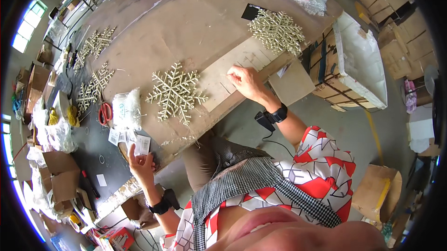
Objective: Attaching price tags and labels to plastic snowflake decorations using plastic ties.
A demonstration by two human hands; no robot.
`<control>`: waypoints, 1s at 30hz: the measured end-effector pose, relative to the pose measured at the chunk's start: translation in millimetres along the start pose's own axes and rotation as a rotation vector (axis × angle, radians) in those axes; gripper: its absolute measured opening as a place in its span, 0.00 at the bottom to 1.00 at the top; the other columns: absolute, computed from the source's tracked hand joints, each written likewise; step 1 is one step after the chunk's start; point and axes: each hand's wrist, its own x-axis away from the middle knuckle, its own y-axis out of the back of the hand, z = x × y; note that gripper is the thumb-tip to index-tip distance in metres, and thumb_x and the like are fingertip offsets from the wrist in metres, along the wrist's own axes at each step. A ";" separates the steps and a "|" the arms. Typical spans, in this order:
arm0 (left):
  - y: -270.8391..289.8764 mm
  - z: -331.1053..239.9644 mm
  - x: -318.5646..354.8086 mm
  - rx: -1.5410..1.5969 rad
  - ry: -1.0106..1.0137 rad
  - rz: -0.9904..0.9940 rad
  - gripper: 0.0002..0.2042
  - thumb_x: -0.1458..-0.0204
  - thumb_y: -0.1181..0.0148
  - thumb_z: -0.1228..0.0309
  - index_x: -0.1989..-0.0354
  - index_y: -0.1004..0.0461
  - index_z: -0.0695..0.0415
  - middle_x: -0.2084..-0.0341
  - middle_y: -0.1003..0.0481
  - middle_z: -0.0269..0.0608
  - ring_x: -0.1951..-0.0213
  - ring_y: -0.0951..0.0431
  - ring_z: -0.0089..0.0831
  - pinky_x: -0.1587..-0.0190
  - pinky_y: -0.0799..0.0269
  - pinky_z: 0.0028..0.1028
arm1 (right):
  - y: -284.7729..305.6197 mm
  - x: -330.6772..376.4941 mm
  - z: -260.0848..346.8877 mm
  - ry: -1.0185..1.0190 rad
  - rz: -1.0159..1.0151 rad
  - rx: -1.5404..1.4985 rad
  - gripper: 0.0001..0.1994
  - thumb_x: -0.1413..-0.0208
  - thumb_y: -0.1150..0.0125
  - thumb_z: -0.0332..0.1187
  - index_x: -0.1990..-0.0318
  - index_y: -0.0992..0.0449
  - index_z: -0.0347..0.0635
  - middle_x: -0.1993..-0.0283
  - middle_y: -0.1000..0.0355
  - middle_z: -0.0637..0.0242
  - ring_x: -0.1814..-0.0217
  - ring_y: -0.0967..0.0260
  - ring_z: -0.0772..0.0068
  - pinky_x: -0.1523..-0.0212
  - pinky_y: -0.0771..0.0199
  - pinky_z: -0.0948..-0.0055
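Note:
My left hand [141,163] is at the table's near edge, index finger stretched out and thumb apart, against several white printed tags [143,144]. My right hand [247,82] is closed in a pinch above a pale ruled board [218,93]; whatever it may hold is too small to make out. Between the hands lies a glittery gold snowflake [176,93]. Beyond my right hand is a pile of similar snowflakes [276,31]. A clear bag of thin white fasteners [127,110] lies just beyond the tags, beside red-handled scissors [105,113].
More gold snowflakes [94,46] lie at the far left of the brown-covered table [158,32]. A black card [252,12] touches the snowflake pile. To the right stands a large lined carton [361,64]. An open cardboard box [60,172] and plastic bags crowd the left.

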 end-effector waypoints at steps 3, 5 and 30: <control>3.0 5.7 -5.9 -0.067 0.000 0.038 0.26 0.55 0.40 0.82 0.44 0.35 0.60 0.84 0.32 0.30 0.84 0.33 0.14 0.85 0.40 0.17 | -1.7 5.4 2.4 0.019 0.012 0.030 0.02 0.49 0.42 0.27 0.71 0.29 0.41 0.82 0.35 0.59 0.82 0.35 0.62 0.79 0.37 0.68; 4.8 8.2 -6.7 -0.123 -0.029 0.048 0.22 0.56 0.39 0.80 0.49 0.31 0.62 0.83 0.32 0.31 0.84 0.34 0.16 0.84 0.39 0.18 | 3.0 6.9 18.5 0.004 -0.028 0.056 0.03 0.49 0.44 0.27 0.72 0.30 0.41 0.83 0.35 0.57 0.81 0.35 0.59 0.78 0.37 0.66; -3.6 -5.7 -4.8 -0.670 -0.647 -0.077 0.15 0.61 0.33 0.74 0.63 0.28 0.63 0.65 0.30 0.47 0.59 0.30 0.46 0.55 0.35 0.39 | -18.5 39.1 6.6 0.109 -0.104 0.281 0.07 0.45 0.46 0.35 0.71 0.35 0.45 0.84 0.34 0.63 0.81 0.32 0.61 0.80 0.35 0.65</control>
